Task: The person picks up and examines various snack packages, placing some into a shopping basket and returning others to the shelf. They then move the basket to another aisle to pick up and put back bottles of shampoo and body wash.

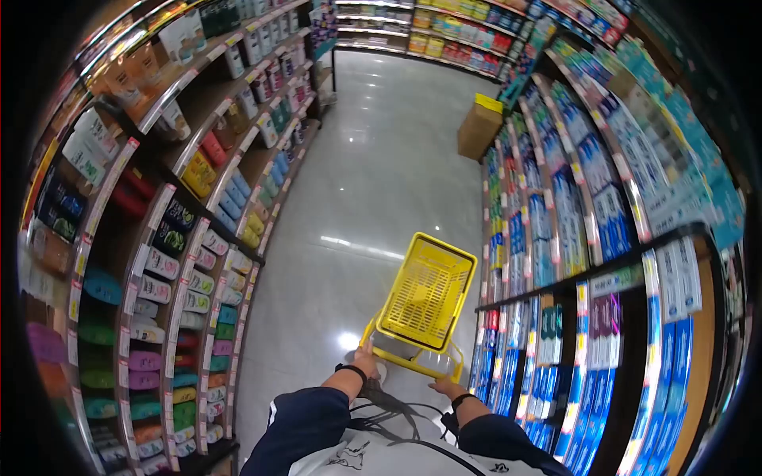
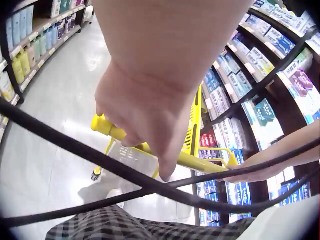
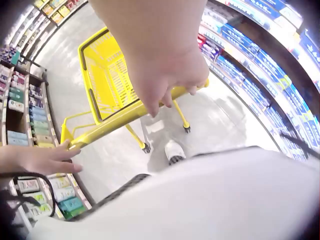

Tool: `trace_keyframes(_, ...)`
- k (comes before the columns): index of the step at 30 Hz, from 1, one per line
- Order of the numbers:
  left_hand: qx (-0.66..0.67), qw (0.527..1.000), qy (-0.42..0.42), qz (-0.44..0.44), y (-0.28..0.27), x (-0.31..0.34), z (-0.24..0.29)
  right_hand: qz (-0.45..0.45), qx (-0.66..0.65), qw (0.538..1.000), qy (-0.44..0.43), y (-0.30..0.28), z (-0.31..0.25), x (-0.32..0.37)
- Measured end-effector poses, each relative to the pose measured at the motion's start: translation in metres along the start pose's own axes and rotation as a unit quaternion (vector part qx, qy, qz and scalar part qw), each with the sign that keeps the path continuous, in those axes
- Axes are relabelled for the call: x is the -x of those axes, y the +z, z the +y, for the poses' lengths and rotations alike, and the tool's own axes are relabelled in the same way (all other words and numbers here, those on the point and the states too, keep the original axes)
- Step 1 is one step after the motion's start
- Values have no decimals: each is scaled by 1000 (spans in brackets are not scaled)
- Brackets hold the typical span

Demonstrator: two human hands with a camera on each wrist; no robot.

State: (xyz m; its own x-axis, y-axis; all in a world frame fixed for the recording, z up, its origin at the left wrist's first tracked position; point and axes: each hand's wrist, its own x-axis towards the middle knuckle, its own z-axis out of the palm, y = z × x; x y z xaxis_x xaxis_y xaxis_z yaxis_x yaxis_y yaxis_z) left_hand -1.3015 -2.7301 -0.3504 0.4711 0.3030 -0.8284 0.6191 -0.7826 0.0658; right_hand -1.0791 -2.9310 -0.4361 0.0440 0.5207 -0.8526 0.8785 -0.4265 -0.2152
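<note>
A small yellow shopping cart [image 1: 429, 292] stands in the aisle, its slatted basket showing nothing inside. My left hand [image 1: 366, 362] grips the left part of its yellow handle [image 3: 112, 122]. Near the other end of that bar, my right hand [image 1: 448, 389] holds on, fingers bent over it in the right wrist view. From the left wrist, the thumb of my left hand [image 2: 150, 112] comes down over the bar, while part of its grip is hidden behind the hand's back. Dark bands circle both wrists.
Shelves of bottles and pouches [image 1: 161, 264] line the left side. Close to the cart's right, racks hold blue and white boxes [image 1: 611, 222]. A brown carton with a yellow top [image 1: 479, 131] stands on the floor ahead. Grey shiny floor [image 1: 349, 182] runs toward the far shelves [image 1: 460, 32].
</note>
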Motion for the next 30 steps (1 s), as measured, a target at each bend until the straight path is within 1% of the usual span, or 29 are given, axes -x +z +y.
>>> trace_keyframes(1,-15,1000,9,-11,-14,-9,-1,13,15,1000,0,-14,8,-8)
trace_keyframes(2,22,1000,3,18,-26,-15,-4,27,-55,998,18,-30,21,-14)
trace_keyframes(5,81,996,0,42,-57,-58,-11,142,-188,970,64,-62,48,-24)
trace_keyframes(6,66,997,11,42,-88,-55,-13,173,-159,971,45,-71,60,-28)
trace_keyframes(8,141,988,20,62,-96,-101,-19,240,-108,965,3,-94,78,-48)
trace_keyframes(10,189,978,33,80,-127,-128,-26,277,-77,955,69,-123,84,-68)
trace_keyframes(11,174,980,50,87,-142,-140,-27,295,-65,947,108,-136,88,-74)
trace_keyframes(13,137,982,83,103,-186,-155,-35,344,-114,929,74,-172,114,-105)
trace_keyframes(14,114,983,104,99,-199,-159,-36,362,-147,918,63,-171,122,-113)
trace_keyframes(15,108,983,108,99,-210,-165,-37,298,-167,938,57,-185,117,-116)
trace_keyframes(17,83,983,129,101,-238,-190,-39,182,-221,957,42,-263,115,-131)
trace_keyframes(18,94,969,155,169,-237,-207,-43,281,-183,941,51,-273,110,-132)
trace_keyframes(19,73,972,152,161,-250,-215,-43,373,-136,915,64,-283,101,-134)
trace_keyframes(21,37,978,140,152,-275,-225,-43,300,-195,925,130,-328,78,-116)
trace_keyframes(24,-9,984,128,123,-311,-247,-43,282,-267,918,79,-382,70,-76)
trace_keyframes(27,-50,985,108,122,-340,-266,-43,268,-318,907,69,-408,94,-54)
trace_keyframes(29,-63,986,101,119,-362,-273,-43,278,-296,913,42,-393,135,-63)
trace_keyframes(30,-56,990,92,94,-375,-277,-40,283,-284,916,27,-379,161,-69)
